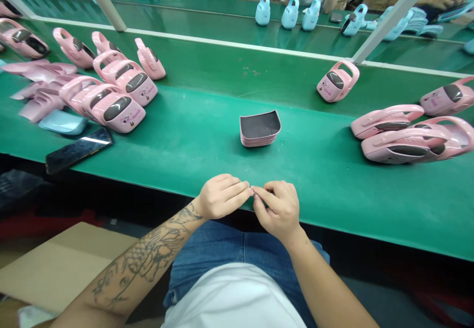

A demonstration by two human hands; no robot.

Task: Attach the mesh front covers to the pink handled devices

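At the table's near edge, my left hand (225, 197) and my right hand (279, 210) meet fingertip to fingertip. Both are closed in a pinch around a tiny, pale sliver that is mostly hidden by the fingers, so its kind does not show. Just beyond them lies a stack of curved pink pieces (260, 129), the top one showing a dark face. Neither hand touches this stack.
Pink handled cases with dark windows (124, 113) cluster at the left beside loose pink parts (44, 98), a light-blue piece (62, 122) and a phone (79, 151). More pink cases (403, 140) lie right. Behind a white rail (222, 43), blue cases (289, 14) stand near co-workers.
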